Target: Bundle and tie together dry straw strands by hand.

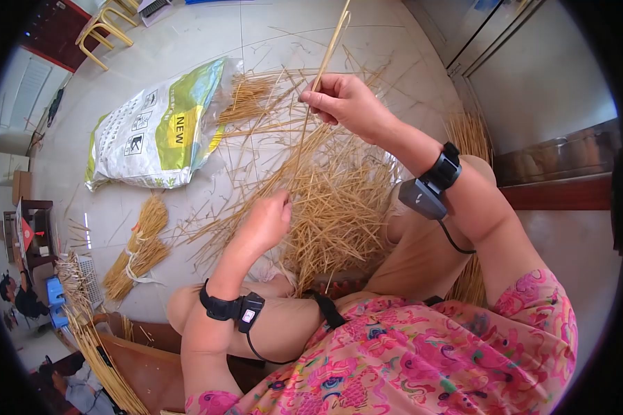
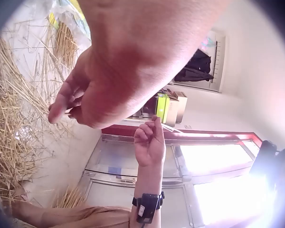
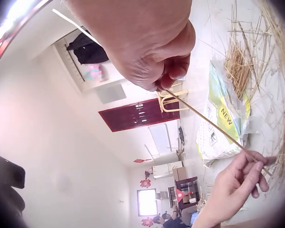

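Note:
My right hand (image 1: 342, 104) is raised over the floor and pinches a long straw stalk (image 1: 330, 48) between thumb and fingertips. The stalk sticks up past that hand and also slants down to my left hand (image 1: 266, 218). In the right wrist view, the left hand (image 3: 240, 185) curls its fingers round the lower end of the stalk (image 3: 204, 118), while the right hand (image 3: 168, 66) grips it higher up. Below the hands lies a loose heap of cut straw (image 1: 339, 214). From the left wrist view, the left hand (image 2: 90, 95) hides most of its own grip.
A white, green and yellow plastic bag (image 1: 159, 124) with straw at its mouth lies on the tiled floor. Tied straw bundles (image 1: 140, 242) are at left, near a wooden box edge (image 1: 138, 366). A metal-fronted cabinet (image 1: 554, 90) stands at right, and yellow-legged stools (image 1: 107, 31) stand far back.

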A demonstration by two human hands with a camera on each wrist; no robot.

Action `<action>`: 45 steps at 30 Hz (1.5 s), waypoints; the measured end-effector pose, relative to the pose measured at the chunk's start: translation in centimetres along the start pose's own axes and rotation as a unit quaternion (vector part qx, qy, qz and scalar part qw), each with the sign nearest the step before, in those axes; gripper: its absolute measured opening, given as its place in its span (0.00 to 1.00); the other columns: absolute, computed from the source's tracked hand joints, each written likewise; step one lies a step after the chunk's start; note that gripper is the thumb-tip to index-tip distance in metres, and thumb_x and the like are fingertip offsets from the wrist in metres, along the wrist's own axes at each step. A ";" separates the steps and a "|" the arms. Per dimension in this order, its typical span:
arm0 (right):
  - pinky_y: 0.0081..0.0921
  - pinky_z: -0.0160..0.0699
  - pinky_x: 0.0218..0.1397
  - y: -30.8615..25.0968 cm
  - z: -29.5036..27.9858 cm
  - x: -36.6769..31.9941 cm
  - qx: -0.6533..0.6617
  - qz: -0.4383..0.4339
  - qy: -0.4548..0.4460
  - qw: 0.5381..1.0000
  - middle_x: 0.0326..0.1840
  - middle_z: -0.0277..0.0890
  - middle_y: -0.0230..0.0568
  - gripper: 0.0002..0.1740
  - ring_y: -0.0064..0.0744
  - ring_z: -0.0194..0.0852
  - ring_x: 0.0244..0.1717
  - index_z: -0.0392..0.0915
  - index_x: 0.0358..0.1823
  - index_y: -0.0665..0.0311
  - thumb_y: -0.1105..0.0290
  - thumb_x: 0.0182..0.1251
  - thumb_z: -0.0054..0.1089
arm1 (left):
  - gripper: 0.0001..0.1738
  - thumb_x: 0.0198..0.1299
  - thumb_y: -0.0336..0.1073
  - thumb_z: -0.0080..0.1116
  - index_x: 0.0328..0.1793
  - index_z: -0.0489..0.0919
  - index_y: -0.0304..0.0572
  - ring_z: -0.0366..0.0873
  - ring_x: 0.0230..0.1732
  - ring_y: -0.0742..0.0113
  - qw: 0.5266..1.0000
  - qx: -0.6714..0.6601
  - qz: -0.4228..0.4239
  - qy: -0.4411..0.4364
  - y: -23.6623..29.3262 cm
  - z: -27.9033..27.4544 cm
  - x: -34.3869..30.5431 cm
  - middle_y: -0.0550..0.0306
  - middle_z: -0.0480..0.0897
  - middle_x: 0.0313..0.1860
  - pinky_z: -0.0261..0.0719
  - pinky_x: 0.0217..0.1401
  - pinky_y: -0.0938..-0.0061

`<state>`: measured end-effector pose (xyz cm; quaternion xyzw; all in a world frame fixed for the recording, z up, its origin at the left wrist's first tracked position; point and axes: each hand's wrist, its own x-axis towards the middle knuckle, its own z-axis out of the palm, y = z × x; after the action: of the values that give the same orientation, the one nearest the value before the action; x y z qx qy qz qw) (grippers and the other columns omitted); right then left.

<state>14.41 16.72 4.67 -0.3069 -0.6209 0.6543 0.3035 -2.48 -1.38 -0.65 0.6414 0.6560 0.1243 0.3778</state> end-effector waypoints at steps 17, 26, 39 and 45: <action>0.12 0.66 0.26 1.3 3.9 -2.9 0.022 0.068 -0.129 0.989 0.24 0.75 0.29 0.08 0.13 0.66 0.24 0.76 0.33 0.66 0.68 0.66 0.58 | 0.08 0.67 0.33 0.49 0.43 0.74 0.34 0.69 0.19 0.83 0.910 -0.394 0.021 0.125 3.3 -1.4 0.7 0.57 0.81 0.28 0.68 0.19 0.87; 0.15 0.67 0.25 1.4 4.2 -3.0 0.047 0.077 -0.139 0.986 0.23 0.75 0.32 0.09 0.17 0.67 0.22 0.77 0.30 0.68 0.70 0.66 0.57 | 0.07 0.68 0.32 0.48 0.42 0.73 0.35 0.67 0.16 0.83 0.898 -0.407 0.046 0.162 3.3 -1.7 0.5 0.56 0.80 0.25 0.64 0.17 0.88; 0.16 0.70 0.24 1.4 4.4 -3.2 0.104 0.099 -0.110 0.983 0.23 0.74 0.33 0.07 0.19 0.73 0.24 0.76 0.30 0.68 0.72 0.62 0.59 | 0.07 0.69 0.32 0.47 0.40 0.72 0.36 0.66 0.16 0.84 0.905 -0.391 0.058 0.158 3.4 -1.8 0.3 0.57 0.79 0.25 0.62 0.17 0.88; 0.16 0.69 0.21 1.5 4.5 -3.2 0.072 0.092 -0.101 0.988 0.22 0.74 0.32 0.06 0.18 0.73 0.22 0.75 0.28 0.68 0.73 0.60 0.59 | 0.05 0.67 0.29 0.48 0.39 0.72 0.36 0.68 0.17 0.83 0.933 -0.291 0.071 0.201 3.4 -1.7 0.2 0.57 0.80 0.24 0.65 0.19 0.85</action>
<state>12.87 11.33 3.44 -0.2727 -0.5690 0.7499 0.1989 -1.03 -0.15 2.61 0.5101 0.6056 0.4627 0.3987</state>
